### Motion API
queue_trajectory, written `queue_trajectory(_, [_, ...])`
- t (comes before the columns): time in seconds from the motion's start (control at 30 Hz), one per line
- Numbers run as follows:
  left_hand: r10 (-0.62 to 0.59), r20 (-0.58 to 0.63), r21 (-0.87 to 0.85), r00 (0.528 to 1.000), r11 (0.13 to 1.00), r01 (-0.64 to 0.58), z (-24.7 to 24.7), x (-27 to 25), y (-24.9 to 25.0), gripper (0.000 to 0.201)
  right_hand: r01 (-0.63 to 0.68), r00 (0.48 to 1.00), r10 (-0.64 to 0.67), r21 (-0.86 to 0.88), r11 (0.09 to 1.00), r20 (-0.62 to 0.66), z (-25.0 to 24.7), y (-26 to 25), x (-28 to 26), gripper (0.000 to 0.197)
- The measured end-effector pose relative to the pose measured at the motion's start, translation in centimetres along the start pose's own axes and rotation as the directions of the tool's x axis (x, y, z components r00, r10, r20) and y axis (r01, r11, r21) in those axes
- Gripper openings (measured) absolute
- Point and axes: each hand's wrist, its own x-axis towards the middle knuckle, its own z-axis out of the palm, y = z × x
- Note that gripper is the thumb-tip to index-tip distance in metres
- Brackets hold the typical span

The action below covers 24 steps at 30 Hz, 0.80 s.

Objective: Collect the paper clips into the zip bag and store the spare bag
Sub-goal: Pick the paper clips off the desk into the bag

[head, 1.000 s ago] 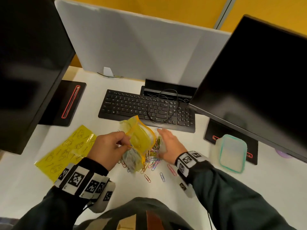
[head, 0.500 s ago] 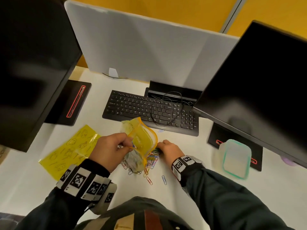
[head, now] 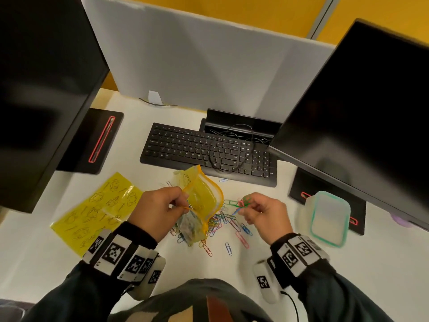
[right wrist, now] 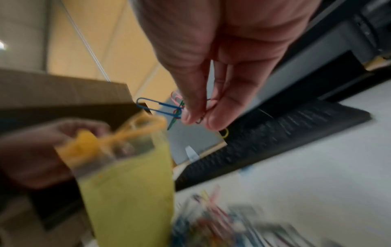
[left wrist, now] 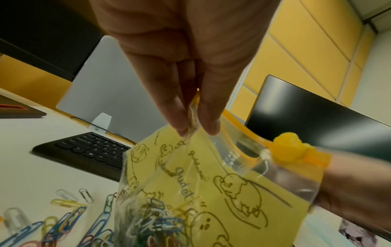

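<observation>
Left hand (head: 160, 209) pinches the rim of the yellow cartoon-print zip bag with orange slider (head: 204, 201), holding it up over the middle of the white tabletop (head: 371, 263), mouth gaping, some clips already heaped in its bottom. Right hand (head: 264, 212) pinches a small bunch of coloured wire paper clips (head: 243, 202) just beside the bag mouth, not yet over it. Loose pile of clips (head: 222, 224) lies on the tabletop under and between the hands; one stray clip (head: 223, 180) sits by the black keyboard (head: 204, 152). Spare flat yellow printed bag (head: 97, 210) lies toward the left edge, untouched.

Risks, as I judge them: the bunch looks snagged together and held only by the fingertips (right wrist: 213, 122), so a clip could drop off before reaching the opening. The bag is thin, floppy film held at one point of the rim, so the mouth may sag shut or tilt and spill. Clips are smooth bent wire, slippery, they tangle easily. A lidded translucent plastic box with teal rim (head: 329, 219) stands near the right edge.
</observation>
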Motion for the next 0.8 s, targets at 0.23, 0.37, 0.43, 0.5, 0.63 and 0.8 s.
queue_trajectory(0.23, [0.084, 0.051, 0.031, 0.995, 0.996, -0.085, 1.0, 0.0, 1.6, 0.036, 0.403, 0.909, -0.406, -0.458, 0.792, 0.097, 1.3, -6.3, -0.8, 0.018])
queue_trajectory(0.37, [0.097, 0.023, 0.000, 0.995, 0.995, -0.097, 0.8, -0.2, 1.8, 0.038, 0.390, 0.915, -0.396, -0.407, 0.826, 0.073, 1.4, -7.1, -1.4, 0.042])
queue_trajectory(0.43, [0.083, 0.000, -0.010, 0.997, 0.996, -0.083, 0.4, -0.1, 1.3, 0.038, 0.293, 0.938, -0.334, -0.304, 0.906, -0.091, 0.4, -6.2, -1.1, 0.038])
queue_trajectory(0.5, [0.073, -0.020, -0.008, 0.997, 0.997, -0.073, -0.1, 0.0, 0.8, 0.034, 0.080, 0.981, -0.132, -0.324, 0.943, -0.142, -0.5, -3.5, -0.5, 0.033])
queue_trajectory(0.63, [0.043, -0.057, -0.034, 0.997, 0.998, -0.045, -0.9, 0.3, 0.1, 0.027, -0.288, 0.904, 0.419, -0.605, 0.743, 0.085, 0.2, 3.0, -1.6, 0.064])
queue_trajectory(0.8, [0.003, -0.088, -0.048, 0.996, 0.999, -0.007, -1.2, 0.6, -0.6, 0.024, -0.231, 0.935, 0.342, -0.568, 0.790, 0.096, 2.8, 4.3, -1.5, 0.042])
